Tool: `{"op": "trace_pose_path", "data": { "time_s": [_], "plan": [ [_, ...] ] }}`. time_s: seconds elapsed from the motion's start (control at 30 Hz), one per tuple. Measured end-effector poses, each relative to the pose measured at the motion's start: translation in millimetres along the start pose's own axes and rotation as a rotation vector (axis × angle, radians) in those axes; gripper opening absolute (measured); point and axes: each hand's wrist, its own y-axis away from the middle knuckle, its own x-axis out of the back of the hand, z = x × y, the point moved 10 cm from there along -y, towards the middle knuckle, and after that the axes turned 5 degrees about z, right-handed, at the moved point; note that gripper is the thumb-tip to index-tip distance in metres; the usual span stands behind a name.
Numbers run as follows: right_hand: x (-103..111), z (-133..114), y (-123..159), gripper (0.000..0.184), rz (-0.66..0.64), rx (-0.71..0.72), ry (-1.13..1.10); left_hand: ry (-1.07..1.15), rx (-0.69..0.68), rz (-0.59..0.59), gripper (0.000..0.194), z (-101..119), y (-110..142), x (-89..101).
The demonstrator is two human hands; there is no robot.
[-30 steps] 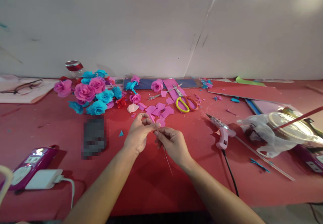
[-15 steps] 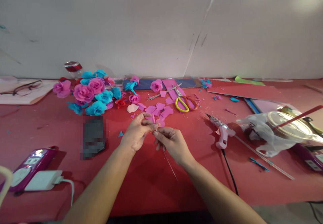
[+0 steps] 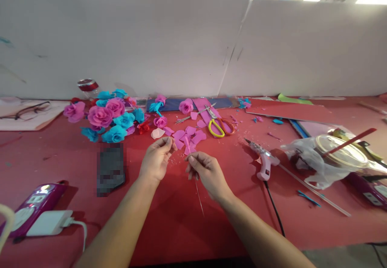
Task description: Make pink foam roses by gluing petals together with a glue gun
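Note:
Between the thumb and fingers of my right hand [image 3: 204, 169] is a thin wire stem [image 3: 199, 197], which slants down toward me. A narrow rolled pink paper piece [image 3: 187, 144] stands at its upper end. My left hand [image 3: 156, 159] is apart from it, on the left, with thumb and index finger pinched together; whether anything is in that pinch is too small to make out. Just beyond both hands lie several loose pink paper petals [image 3: 198, 136] on the red table [image 3: 178, 223]. A pale petal [image 3: 157, 133] lies near my left fingertips.
Yellow-and-orange-handled scissors [image 3: 216, 127] lie behind the petals. A glue gun [image 3: 264, 165] with its cord is at right, near a plastic bag [image 3: 302, 149] and lidded container [image 3: 341, 149]. Paper roses [image 3: 100, 116], a blurred dark phone [image 3: 111, 169] and a power strip [image 3: 38, 201] stand left.
My left hand has come away from the rolled pink paper and moved slightly left. My right hand still holds the wire, now more upright. The view has tilted up a little.

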Motion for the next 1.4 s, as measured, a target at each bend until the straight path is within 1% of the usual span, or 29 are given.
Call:
{"op": "trace_pose_path", "data": {
  "time_s": [0.07,0.13,0.2,0.27,0.33,0.43,0.47,0.53,0.6,0.67,0.73,0.77,0.83,0.9,0.97,1.03,1.1,1.17,1.27,1.4],
  "plan": [
    [0,0,0,0.021,-0.006,-0.011,-0.053,0.047,0.057,-0.034,0.014,-4,0,-2.8],
    [1,2,0,0.021,-0.012,-0.046,-0.132,0.062,0.112,-0.04,0.025,-7,4,-5.0],
    [0,5,0,0.019,-0.03,-0.1,-0.22,0.04,0.148,0.006,0.039,-9,8,-3.0],
    [-2,5,0,0.017,-0.068,-0.136,-0.32,-0.018,0.139,0.032,0.045,-9,11,-2.5],
    [-6,1,0,0.014,-0.129,-0.135,-0.436,-0.093,0.081,-0.023,0.04,-7,13,-9.2],
    [-17,-11,4,0.014,-0.281,-0.105,-0.589,-0.146,0.024,-0.133,0.015,-8,15,-21.0],
    [-21,-15,7,0.015,-0.336,-0.095,-0.622,-0.137,0.023,-0.141,0.013,-9,15,-21.9],
    [-27,-23,12,0.019,-0.432,-0.076,-0.667,-0.099,0.04,-0.131,0.018,-11,14,-20.6],
    [-30,-29,16,0.023,-0.499,-0.065,-0.701,-0.063,0.057,-0.129,0.016,-11,15,-20.2],
    [-32,-34,20,0.027,-0.551,-0.058,-0.726,-0.052,0.068,-0.18,0.013,-9,19,-25.5],
    [-31,-36,21,0.031,-0.573,-0.057,-0.735,-0.041,0.083,-0.251,0.011,-7,24,-33.8],
    [-30,-35,20,0.033,-0.558,-0.059,-0.729,-0.028,0.103,-0.274,0.012,-8,27,-37.2],
    [-23,-33,14,0.035,-0.464,-0.057,-0.699,0.008,0.153,-0.269,0.018,-11,30,-39.5],
    [-10,-32,6,0.033,-0.315,-0.039,-0.658,0.023,0.165,-0.204,0.025,-13,29,-35.5],
    [4,-30,-2,0.028,-0.168,-0.022,-0.622,-0.006,0.125,-0.121,0.03,-13,25,-27.7],
    [15,-25,-8,0.022,-0.066,-0.032,-0.596,-0.046,0.081,-0.074,0.033,-12,20,-21.6],
    [21,-17,-12,0.018,0.0,-0.061,-0.571,-0.077,0.058,-0.087,0.027,-14,16,-20.3],
    [25,-11,-13,0.017,0.052,-0.081,-0.511,-0.102,0.05,-0.125,0.016,-17,13,-22.2],
    [28,-5,-12,0.018,0.123,-0.07,-0.371,-0.129,0.05,-0.139,0.019,-21,13,-23.2],
    [30,-3,-11,0.02,0.172,-0.04,-0.246,-0.12,0.078,-0.161,0.02,-24,17,-27.7]
  ]
}}
